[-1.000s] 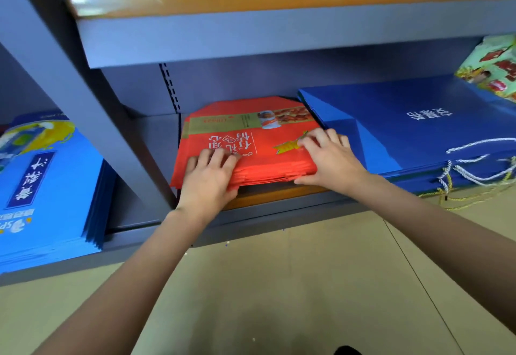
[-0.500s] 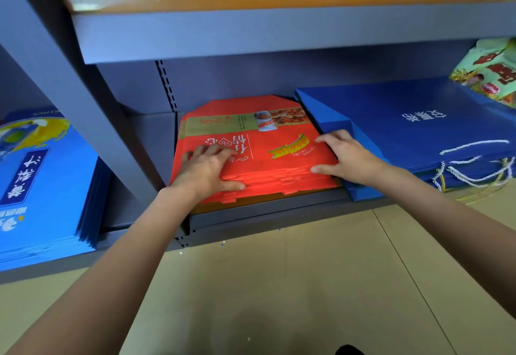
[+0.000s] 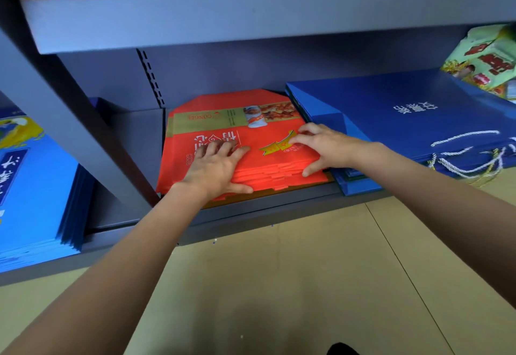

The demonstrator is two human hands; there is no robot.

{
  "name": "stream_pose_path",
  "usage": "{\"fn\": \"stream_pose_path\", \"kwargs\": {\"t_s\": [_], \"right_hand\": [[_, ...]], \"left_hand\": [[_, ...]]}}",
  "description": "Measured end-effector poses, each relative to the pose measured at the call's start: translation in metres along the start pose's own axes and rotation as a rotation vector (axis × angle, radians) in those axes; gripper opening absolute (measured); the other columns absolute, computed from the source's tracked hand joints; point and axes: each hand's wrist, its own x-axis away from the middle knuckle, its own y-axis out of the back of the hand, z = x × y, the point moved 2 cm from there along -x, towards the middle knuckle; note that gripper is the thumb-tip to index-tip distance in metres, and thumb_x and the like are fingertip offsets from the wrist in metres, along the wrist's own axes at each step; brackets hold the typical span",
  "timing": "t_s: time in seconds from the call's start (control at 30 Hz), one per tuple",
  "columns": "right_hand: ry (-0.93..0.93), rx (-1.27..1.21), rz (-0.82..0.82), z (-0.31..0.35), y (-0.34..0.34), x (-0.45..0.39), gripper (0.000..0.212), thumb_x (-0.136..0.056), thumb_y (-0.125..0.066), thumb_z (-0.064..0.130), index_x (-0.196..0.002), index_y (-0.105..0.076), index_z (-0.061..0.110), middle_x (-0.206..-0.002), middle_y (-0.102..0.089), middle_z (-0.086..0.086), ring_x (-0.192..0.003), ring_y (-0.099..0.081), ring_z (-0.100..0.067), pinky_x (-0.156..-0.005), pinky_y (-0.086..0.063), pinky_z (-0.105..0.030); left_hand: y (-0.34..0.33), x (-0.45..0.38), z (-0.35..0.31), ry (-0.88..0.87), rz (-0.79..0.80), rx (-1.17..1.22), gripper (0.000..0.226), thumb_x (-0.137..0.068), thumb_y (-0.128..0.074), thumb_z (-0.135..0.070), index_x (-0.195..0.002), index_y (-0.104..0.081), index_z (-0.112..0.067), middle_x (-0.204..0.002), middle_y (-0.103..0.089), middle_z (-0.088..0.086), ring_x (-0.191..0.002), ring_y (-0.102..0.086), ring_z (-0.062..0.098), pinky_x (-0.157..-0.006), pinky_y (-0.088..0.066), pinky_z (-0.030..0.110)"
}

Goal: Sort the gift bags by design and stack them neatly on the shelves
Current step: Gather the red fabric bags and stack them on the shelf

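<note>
A stack of flat red gift bags point(image 3: 251, 142) lies on the bottom shelf point(image 3: 279, 201) of a grey metal rack, just right of the slanting upright post point(image 3: 69, 120). The top bag carries a gold band with a food picture along its far edge, white characters on the left and a yellow ribbon emblem towards the right. The near edges of the stack are stepped — each bag sits a little off from the one under it.

The left hand point(image 3: 216, 169) lies flat on the near left part of the top red bag, fingers straight and spread, thumb stretched out along the near edge; its grip is open and it holds nothing. The right hand point(image 3: 321, 146) rests on the right part of the same bag, fingers lightly bent with their tips on the yellow emblem and the thumb down against the stepped right edge — pressing rather than closing round anything.

Just right of the red stack, touching or nearly so, lies a stack of dark blue gift bags point(image 3: 405, 120) with white characters and white cord handles point(image 3: 463, 156) hanging over the near edge. A green printed bag point(image 3: 485, 59) rests on the far right corner of the blue stack. Left of the post, in the next bay, sits a stack of light blue bags point(image 3: 36, 187). The floor point(image 3: 279, 285) in front is beige.
</note>
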Motion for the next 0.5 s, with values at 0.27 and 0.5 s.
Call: {"fn": "stream_pose_path", "kwargs": {"t_s": [0.27, 0.5], "right_hand": [[0.055, -0.049, -0.041, -0.004, -0.004, 0.009, 0.072, -0.081, -0.068, 0.039, -0.142, -0.033, 0.030, -0.144, -0.029, -0.001, -0.132, -0.026, -0.021, -0.106, -0.029, -0.035], [0.019, 0.140, -0.069, -0.002, 0.001, 0.006, 0.074, -0.080, -0.067, 0.046, -0.143, -0.031, 0.030, -0.145, -0.028, -0.003, -0.129, -0.030, -0.026, -0.110, -0.020, -0.039]], "left_hand": [[-0.003, 0.003, 0.009, -0.011, 0.019, 0.080, 0.094, -0.074, -0.058, -0.066, -0.148, -0.010, -0.034, -0.155, -0.012, -0.002, -0.141, -0.011, 0.026, -0.114, -0.013, 0.047], [0.007, 0.001, 0.010, 0.009, 0.065, 0.059, 0.085, -0.082, -0.063, -0.049, -0.147, -0.010, -0.036, -0.156, -0.012, -0.004, -0.142, -0.011, 0.025, -0.114, -0.011, 0.048]]}}
